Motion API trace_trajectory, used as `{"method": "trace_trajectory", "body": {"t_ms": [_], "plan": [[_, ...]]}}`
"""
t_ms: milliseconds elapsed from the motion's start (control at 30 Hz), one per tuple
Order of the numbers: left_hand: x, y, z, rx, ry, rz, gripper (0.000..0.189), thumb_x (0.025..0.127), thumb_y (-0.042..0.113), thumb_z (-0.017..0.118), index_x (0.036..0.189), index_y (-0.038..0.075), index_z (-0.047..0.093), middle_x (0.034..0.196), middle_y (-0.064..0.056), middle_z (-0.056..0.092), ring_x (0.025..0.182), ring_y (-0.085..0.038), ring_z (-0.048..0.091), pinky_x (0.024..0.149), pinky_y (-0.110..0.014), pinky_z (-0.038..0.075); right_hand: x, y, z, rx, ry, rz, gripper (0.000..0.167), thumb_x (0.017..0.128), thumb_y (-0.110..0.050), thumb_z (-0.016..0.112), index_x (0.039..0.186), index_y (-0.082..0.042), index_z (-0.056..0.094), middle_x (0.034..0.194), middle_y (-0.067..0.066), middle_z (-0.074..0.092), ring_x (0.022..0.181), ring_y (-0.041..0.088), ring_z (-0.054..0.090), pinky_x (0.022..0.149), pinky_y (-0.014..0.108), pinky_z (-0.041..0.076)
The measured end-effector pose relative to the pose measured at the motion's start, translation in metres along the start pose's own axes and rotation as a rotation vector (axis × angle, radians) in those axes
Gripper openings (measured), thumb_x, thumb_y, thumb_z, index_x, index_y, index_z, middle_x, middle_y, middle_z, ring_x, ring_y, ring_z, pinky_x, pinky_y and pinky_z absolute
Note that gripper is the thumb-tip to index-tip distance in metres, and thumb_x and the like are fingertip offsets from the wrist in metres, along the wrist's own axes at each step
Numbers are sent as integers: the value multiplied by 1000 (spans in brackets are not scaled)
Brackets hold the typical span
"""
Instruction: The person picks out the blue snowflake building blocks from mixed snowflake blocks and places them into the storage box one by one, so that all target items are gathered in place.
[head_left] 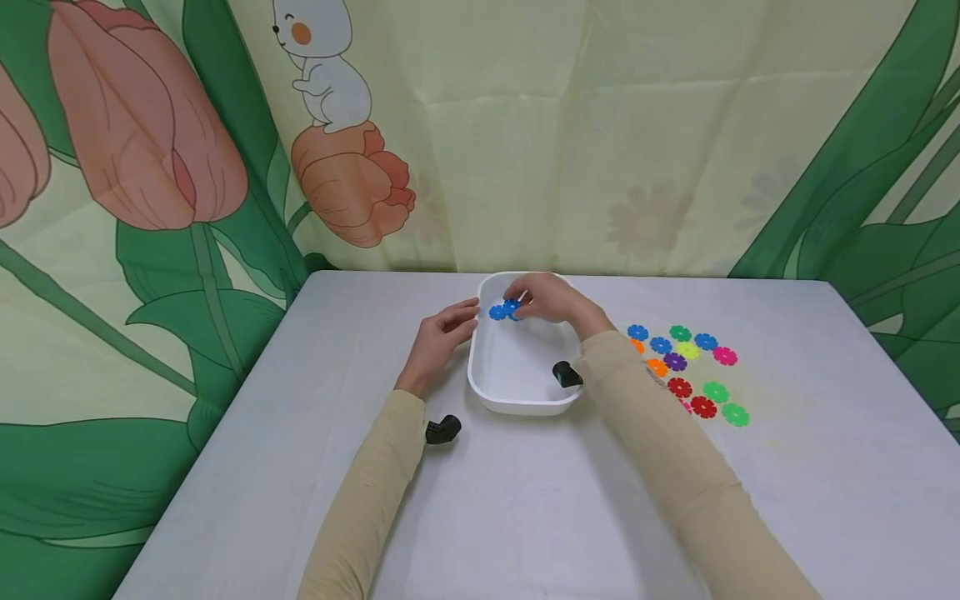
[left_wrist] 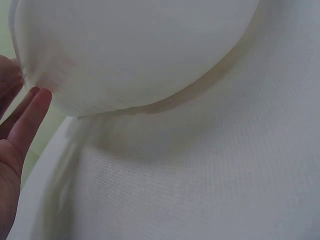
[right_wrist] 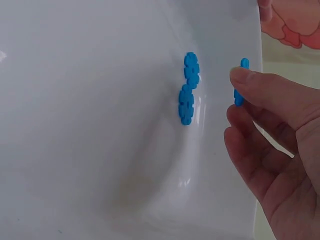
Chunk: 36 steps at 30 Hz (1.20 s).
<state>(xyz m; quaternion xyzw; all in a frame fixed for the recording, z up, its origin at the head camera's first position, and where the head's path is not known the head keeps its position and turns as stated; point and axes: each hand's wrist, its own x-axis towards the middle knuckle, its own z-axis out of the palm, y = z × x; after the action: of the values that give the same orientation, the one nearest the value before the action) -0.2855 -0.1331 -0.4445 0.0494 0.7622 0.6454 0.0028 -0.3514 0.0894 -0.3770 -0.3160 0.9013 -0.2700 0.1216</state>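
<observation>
A white plastic tub (head_left: 517,407) stands on the table. Fingertips of my left hand (head_left: 444,343) rest against its left outer wall, fairly straight, as the left wrist view also shows. Inside the tub at its far end, my right hand (head_left: 551,297) pinches a blue notched flower-shaped disc (right_wrist: 239,97) edge-on between thumb and fingers. Two more blue discs (right_wrist: 188,106) lie end to end in the tub beside the wall, just off the pinched one. In the head view the right fingers partly cover these discs.
Loose flower-shaped discs in blue, orange, purple, yellow, pink, red and green (head_left: 678,387) lie right of the tub, partly behind the right sleeve (head_left: 660,433). A black wrist device (head_left: 444,429) sticks out by the left cuff. A printed curtain (head_left: 525,167) hangs behind the table.
</observation>
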Motion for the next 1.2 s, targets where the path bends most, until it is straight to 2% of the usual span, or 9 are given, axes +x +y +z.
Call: {"method": "trace_trajectory", "body": {"t_ms": [200,367,600,700,900,1200], "plan": [[1,-2,0,22,4,-27,35,95,24,65,127,9,66,137,14,55,126,-12,53,97,-29,50,5,5,3,-85,0,34,34,89,-9,71,122,-1,66,118,13,66,106,28,62,98,41,49],[3,-3,1,34,11,-26,35,95,24,65,128,11,66,137,14,55,127,-13,52,97,-30,51,6,7,2,-148,12,49,31,87,-2,71,118,3,66,115,16,67,106,30,62,99,41,48],[2,-2,1,35,12,-24,35,95,24,65,127,10,66,137,13,55,127,-13,52,97,-30,51,3,3,1,-155,5,190,34,89,0,69,123,0,65,120,16,64,111,30,57,105,44,44],[1,-2,1,36,13,-22,34,95,23,65,127,10,66,137,12,55,126,-14,53,97,-30,51,2,2,1,-165,-7,219,34,89,-1,68,124,-1,65,121,15,64,113,29,56,107,43,43],[1,-2,1,22,8,-22,33,95,22,65,126,9,67,137,12,55,127,-14,52,97,-30,51,4,6,0,-214,-34,227,32,90,-3,68,122,0,66,120,15,64,110,28,56,106,43,43],[-1,-1,0,37,1,-24,35,95,24,66,127,9,66,138,14,55,128,-12,50,99,-31,49,4,5,3,-348,-37,233,21,89,-4,69,110,1,70,108,13,66,95,27,56,95,43,49]]}}
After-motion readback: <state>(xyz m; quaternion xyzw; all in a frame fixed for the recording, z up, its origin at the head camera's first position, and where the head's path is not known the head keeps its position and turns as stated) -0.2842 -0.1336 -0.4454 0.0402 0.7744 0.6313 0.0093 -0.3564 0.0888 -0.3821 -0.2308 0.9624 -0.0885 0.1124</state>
